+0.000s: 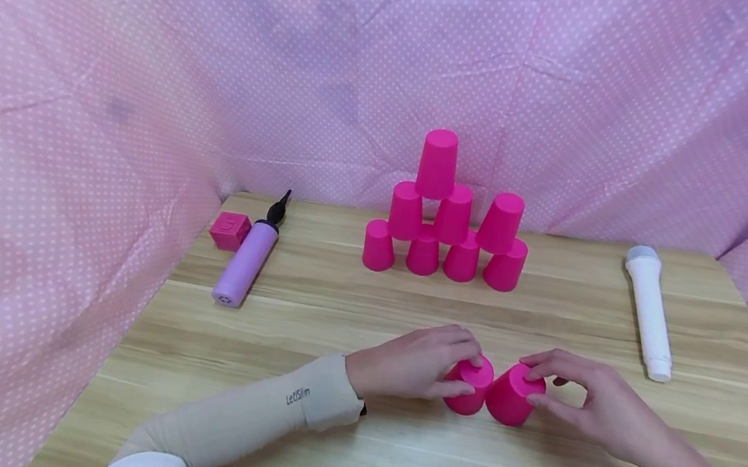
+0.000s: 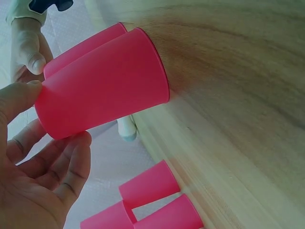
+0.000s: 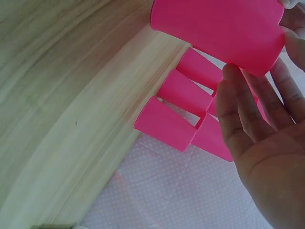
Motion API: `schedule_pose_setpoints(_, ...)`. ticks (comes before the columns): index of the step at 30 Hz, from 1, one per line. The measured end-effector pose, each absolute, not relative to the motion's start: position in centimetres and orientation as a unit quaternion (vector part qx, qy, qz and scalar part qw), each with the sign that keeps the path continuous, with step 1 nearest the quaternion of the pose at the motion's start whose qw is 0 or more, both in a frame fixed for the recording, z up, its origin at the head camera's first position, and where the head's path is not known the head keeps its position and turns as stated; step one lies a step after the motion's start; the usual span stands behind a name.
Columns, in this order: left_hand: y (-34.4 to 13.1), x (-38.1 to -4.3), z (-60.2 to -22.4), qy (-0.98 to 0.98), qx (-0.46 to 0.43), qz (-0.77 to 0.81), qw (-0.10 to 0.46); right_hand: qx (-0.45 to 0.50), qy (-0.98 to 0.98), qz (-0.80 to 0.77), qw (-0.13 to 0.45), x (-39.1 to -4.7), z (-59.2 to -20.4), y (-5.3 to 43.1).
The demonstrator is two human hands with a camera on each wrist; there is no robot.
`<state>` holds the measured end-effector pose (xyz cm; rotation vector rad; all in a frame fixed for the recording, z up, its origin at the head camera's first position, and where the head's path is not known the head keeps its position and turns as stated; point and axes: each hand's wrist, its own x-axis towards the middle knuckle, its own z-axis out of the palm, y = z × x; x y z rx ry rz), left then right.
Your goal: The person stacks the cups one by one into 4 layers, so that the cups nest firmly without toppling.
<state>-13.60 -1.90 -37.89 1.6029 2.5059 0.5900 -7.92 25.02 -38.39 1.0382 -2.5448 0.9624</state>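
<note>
Two upside-down pink cups stand side by side near the front of the table. My left hand [image 1: 417, 361] grips the left cup [image 1: 467, 394] near its upturned base, thumb on the near side and fingers on the far side. The right cup [image 1: 509, 398] leans slightly, and my right hand [image 1: 597, 402] pinches it by the base between thumb and fingers. In the left wrist view the left cup [image 2: 105, 88] overlaps the other one. The right wrist view shows the fingertips right at the base of the right cup [image 3: 219, 36].
Behind the hands rises a stack of inverted pink cups: several in the bottom row [image 1: 423, 255], three above, and a top cup [image 1: 437, 167]. To the left lie a purple hand pump [image 1: 246, 263] and a pink cube [image 1: 229, 231]. A white microphone-shaped object [image 1: 650, 312] lies right.
</note>
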Motion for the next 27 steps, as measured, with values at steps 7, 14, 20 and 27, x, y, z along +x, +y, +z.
schedule_pose_setpoints(7,-1.72,-13.58,-37.87,0.827,0.524,0.192,0.063,0.361,-0.867,0.326,0.112,-8.05,-38.77,25.38)
schedule_pose_setpoints(14,-1.68,-13.55,-37.83,0.830,0.520,0.189,0.069,0.368,-0.864,0.324,0.112,-8.13,-38.83,25.54)
schedule_pose_setpoints(20,-1.76,-13.56,-38.02,0.827,0.526,0.188,0.063,0.383,-0.863,0.313,0.106,-8.12,-38.75,25.72)
schedule_pose_setpoints(27,-2.53,-13.69,-37.21,0.825,0.527,0.197,0.055,0.396,-0.859,0.301,0.120,-8.43,-38.26,25.47)
